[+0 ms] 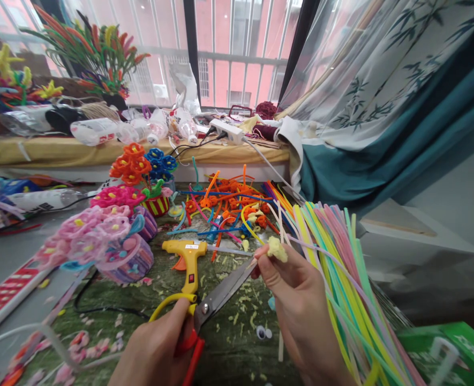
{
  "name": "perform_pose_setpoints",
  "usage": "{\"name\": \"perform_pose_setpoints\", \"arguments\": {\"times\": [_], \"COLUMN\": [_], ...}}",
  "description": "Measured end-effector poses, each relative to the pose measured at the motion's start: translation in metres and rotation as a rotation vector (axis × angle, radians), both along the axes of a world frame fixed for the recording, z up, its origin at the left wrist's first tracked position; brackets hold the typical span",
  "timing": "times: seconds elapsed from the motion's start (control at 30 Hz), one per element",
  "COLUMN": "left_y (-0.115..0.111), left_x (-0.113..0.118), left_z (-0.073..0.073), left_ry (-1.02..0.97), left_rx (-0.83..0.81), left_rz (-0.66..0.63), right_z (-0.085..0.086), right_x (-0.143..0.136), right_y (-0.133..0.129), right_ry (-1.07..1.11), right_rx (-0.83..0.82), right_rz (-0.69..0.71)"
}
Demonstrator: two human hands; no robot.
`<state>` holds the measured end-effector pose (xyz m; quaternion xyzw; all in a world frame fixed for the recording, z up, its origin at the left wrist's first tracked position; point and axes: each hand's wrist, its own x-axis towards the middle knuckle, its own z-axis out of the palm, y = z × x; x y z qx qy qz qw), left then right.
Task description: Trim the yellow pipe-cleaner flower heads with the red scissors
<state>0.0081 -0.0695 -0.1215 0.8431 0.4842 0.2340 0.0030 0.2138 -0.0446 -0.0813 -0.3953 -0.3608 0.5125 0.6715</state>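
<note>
My left hand [162, 340] grips a pair of scissors [223, 292] with yellow and red handles, its blades reaching up and to the right. The blade tips come close to the fingertips of my right hand [296, 297]. Between that hand's thumb and fingers is a small fuzzy pale-yellow piece [277, 250], and a thin pale stem seems to go with it. Behind the scissors lies a yellow hot glue gun [186, 254]. Loose googly eyes [263, 332] and yellow fuzz trimmings rest on the dark green mat [228, 354] below my hands.
Pipe cleaner flowers in pots [126, 262] stand on the left. A tangle of orange and blue pipe cleaners [228, 198] is at the back. A large pastel bundle [341, 257] lies on the right, beside a green box [457, 348]. Plastic bottles [96, 131] and a power strip [226, 130] occupy the sill.
</note>
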Motion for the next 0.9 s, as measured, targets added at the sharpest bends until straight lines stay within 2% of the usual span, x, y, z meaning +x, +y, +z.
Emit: {"name": "perform_pose_setpoints", "arguments": {"times": [0.73,0.9], "left_y": [-0.0034,-0.0044], "left_x": [-0.0067,-0.0067], "left_z": [-0.0077,-0.007], "left_ry": [-0.085,-0.08], "left_rx": [-0.242,-0.228], "left_rz": [0.022,0.011], "right_z": [0.0012,0.0012], "right_x": [-0.0014,-0.0015], "right_y": [0.0001,0.0004], "right_ry": [0.028,0.041], "right_rx": [-0.019,-0.023], "right_rz": [0.004,0.015]}}
